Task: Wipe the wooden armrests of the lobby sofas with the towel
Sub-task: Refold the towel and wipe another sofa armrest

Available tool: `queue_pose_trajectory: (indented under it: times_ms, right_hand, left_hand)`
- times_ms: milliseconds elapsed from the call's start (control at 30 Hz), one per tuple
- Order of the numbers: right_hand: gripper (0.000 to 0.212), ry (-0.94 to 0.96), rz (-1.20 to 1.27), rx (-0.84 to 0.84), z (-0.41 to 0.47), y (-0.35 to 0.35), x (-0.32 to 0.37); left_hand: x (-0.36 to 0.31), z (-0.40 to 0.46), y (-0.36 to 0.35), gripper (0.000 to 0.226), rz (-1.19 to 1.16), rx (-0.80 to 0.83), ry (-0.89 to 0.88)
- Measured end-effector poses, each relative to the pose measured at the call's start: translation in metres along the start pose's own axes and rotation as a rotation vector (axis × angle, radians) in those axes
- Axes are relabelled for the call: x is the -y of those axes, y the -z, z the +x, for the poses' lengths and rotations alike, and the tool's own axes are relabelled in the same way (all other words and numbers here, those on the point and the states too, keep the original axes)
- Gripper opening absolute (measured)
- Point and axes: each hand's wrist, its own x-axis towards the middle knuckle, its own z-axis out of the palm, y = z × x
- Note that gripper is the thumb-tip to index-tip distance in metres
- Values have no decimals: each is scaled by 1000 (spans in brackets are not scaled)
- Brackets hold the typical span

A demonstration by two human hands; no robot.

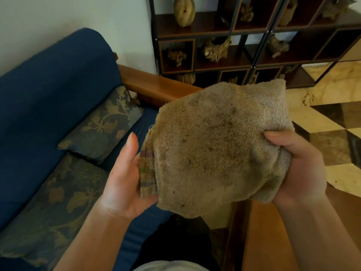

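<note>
Your right hand [298, 169] clutched the stained beige terry towel [214, 145]. Your left hand [125, 173] gripped its striped edge above the polished wooden armrest [152, 87].

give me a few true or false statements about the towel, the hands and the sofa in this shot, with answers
1. Both hands hold the towel. True: the left hand holds its left edge and the right hand grips its bunched right side.
2. The towel lies flat on the wooden armrest. False: it is held up in the air, in front of the armrest.
3. The sofa has dark blue upholstery. True.
4. The towel is clean and white. False: it is brownish with dark specks.
5. A patterned cushion lies on the sofa seat. True.
6. The shelf unit behind the armrest is bare. False: it holds gnarled brown ornaments.
</note>
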Motion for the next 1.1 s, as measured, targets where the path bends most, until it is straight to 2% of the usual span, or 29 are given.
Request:
queue_pose_trajectory:
  times_ms: [133, 200, 300, 400, 500, 633, 700, 767, 900, 1100]
  right_hand:
    - [37, -24, 51, -48, 63, 13, 8]
    - [33, -94, 62, -82, 105, 20, 12]
    - [26, -247, 5, -207, 171, 31, 10]
    - [24, -389, -112, -399, 252, 48, -1]
    - [23, -525, -140, -530, 330, 58, -16]
    - [27, -660, -141, -680, 415, 76, -29]
    - [26, -716, -143, -716, 450, 89, -35]
    - [28, -759, -193, -699, 480, 104, -37]
    - [45, -784, -312, -605, 540, 142, -28]
    - [41, -768, -534, -483, 641, 203, -24]
  left_hand:
    - [-15, 61, 13, 75, -56, 38, -17]
    - [-22, 100, 33, 76, -85, 47, 9]
    - [-24, 165, 71, 69, -127, -55, 32]
    - [-22, 245, 119, 50, -37, -172, 108]
    - [-10, 312, 162, 39, -187, -244, 226]
    - [7, 375, 194, 43, -540, -377, 265]
    - [10, 401, 202, 44, -578, -424, 268]
    - [19, 422, 211, 44, -555, -521, 303]
    - [26, 465, 212, 39, -519, -625, 366]
    - [55, 553, 217, 33, -562, -790, 303]
